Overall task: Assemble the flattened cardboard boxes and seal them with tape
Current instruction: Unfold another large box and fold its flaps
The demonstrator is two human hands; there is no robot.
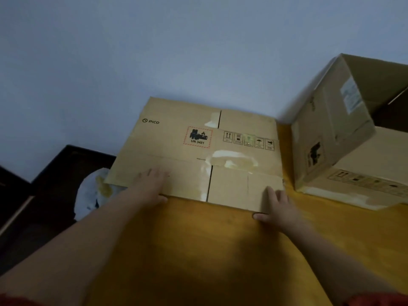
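**Both hands on the flat carton**

Head view: your flattened brown cardboard box with the PICO logo [176,138] lies flat on the yellow-orange wooden table [209,250], its far edge at the pale blue wall [154,51]. Your left hand [150,186] presses the near-left flap, fingers straight and spread. Your right hand [278,206] lies over the near-right corner, thumb against the edge; whether it pinches, I can't tell. To the right, an opened brown carton [331,129] leans tilted on another cardboard box [375,162].
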